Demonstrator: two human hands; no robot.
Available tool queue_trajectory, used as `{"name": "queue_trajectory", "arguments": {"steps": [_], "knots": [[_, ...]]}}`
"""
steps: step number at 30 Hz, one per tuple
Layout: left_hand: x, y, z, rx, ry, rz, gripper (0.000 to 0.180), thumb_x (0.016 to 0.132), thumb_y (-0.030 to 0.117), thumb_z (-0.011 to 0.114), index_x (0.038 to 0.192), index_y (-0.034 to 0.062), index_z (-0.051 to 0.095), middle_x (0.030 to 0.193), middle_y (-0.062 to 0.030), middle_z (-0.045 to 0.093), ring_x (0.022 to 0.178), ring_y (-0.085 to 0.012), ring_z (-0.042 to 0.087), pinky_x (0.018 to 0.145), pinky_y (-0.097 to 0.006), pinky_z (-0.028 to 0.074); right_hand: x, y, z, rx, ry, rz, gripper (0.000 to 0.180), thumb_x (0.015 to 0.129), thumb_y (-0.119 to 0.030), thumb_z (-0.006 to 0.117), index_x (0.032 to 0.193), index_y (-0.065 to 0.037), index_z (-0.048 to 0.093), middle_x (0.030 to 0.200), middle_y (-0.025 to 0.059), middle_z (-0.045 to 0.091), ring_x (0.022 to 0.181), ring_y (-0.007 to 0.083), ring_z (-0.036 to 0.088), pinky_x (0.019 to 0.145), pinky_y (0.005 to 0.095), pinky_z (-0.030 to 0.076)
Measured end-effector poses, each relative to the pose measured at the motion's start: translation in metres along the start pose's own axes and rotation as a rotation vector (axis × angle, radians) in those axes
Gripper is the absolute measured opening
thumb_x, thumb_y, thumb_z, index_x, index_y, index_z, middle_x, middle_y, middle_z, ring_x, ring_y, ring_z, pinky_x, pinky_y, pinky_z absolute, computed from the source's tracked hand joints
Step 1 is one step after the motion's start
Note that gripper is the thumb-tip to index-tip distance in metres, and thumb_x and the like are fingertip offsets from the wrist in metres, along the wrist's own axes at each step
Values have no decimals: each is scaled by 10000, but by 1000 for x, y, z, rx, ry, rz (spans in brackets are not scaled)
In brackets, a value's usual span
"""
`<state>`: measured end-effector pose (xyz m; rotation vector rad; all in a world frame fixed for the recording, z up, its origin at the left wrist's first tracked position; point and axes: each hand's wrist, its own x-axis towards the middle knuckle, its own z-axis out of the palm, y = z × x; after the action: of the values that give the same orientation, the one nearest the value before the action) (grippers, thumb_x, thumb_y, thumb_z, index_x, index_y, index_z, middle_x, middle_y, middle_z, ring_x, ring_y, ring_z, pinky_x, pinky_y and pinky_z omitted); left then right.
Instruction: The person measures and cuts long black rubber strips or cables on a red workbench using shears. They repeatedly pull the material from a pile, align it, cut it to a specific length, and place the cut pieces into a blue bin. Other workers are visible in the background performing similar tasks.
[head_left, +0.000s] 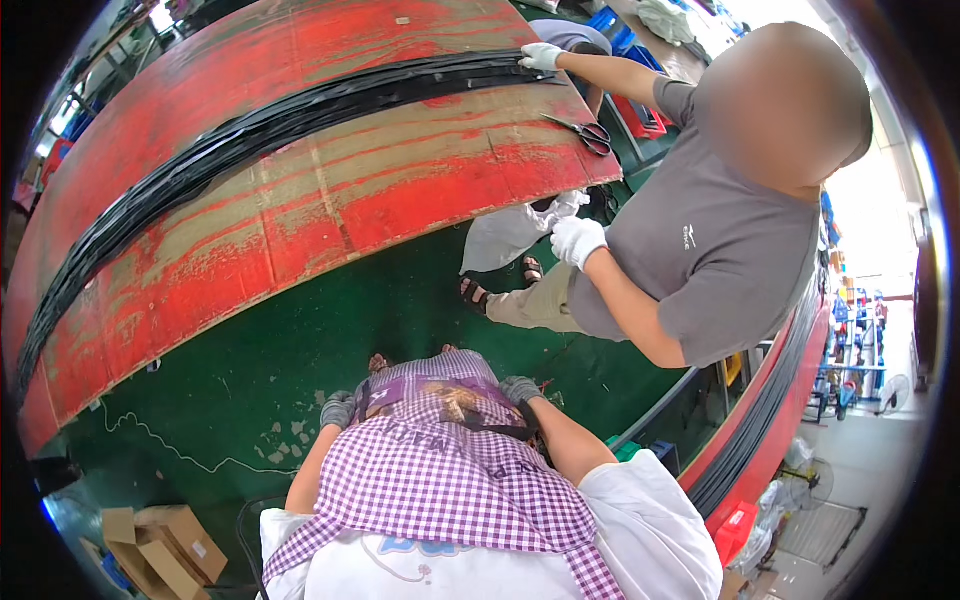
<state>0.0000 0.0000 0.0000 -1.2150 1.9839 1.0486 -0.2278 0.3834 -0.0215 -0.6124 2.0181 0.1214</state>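
Note:
My left hand [338, 409], in a grey glove, rests against the side of my purple checked apron [440, 470]. On the apron's other side is my right hand [521, 389], gloved the same way. The fingers of both are too small and partly hidden to make out. A long bundle of black strips [250, 135] lies along the worn red table [300, 210] ahead, out of my hands' reach. A co-worker in a grey shirt [725, 250] stands at the right, with one white-gloved hand [541, 57] on the bundle's end. Dark-handled scissors [590, 136] lie near the table's right corner.
A white sack [505, 235] hangs below the table's corner by the co-worker. Behind, at the right, a second red table [735, 425] carries more black strips [750, 440]. An opened cardboard box [165, 550] sits at the lower left. A pale cord [165, 445] trails over the green floor.

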Motion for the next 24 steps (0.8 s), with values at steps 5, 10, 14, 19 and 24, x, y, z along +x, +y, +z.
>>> {"name": "queue_trajectory", "arguments": {"steps": [5, 10, 14, 19, 24], "knots": [[-1, 34, 21, -22, -48, 30, 307, 717, 305, 545, 926, 90, 613, 906, -167, 599, 821, -290, 587, 731, -364, 446, -4, 58, 34, -41, 84, -13, 304, 812, -194, 353, 1017, -131, 568, 1024, 107, 557, 964, 261, 533, 831, 342, 426], [-9, 42, -4, 3, -37, 18, 310, 705, 315, 572, 912, 89, 619, 883, -161, 605, 813, -286, 590, 721, -356, 447, -11, 36, 46, -20, 99, 9, 318, 823, -207, 341, 1036, -128, 563, 1036, 100, 554, 962, 261, 531, 849, 342, 414], [19, 30, 0, -32, -50, 65, 282, 708, 284, 550, 905, 95, 622, 879, -162, 605, 815, -288, 590, 723, -355, 448, -24, 18, 23, 106, 111, 45, 327, 836, -273, 363, 1038, -109, 562, 1028, 113, 562, 966, 275, 526, 851, 355, 402], [32, 17, -7, 63, -45, 70, 268, 712, 231, 498, 922, 120, 621, 914, -160, 594, 837, -300, 584, 739, -360, 452, -50, -32, -18, 331, 186, 147, 383, 799, -390, 463, 988, -78, 580, 998, 148, 575, 924, 290, 541, 809, 358, 409], [36, 5, -10, 66, -67, 116, 284, 737, 256, 473, 930, 106, 615, 943, -158, 589, 894, -298, 572, 761, -357, 443, -66, -52, -28, 474, 276, 193, 340, 775, -345, 532, 961, -67, 594, 947, 140, 599, 871, 273, 567, 774, 339, 433]]}}
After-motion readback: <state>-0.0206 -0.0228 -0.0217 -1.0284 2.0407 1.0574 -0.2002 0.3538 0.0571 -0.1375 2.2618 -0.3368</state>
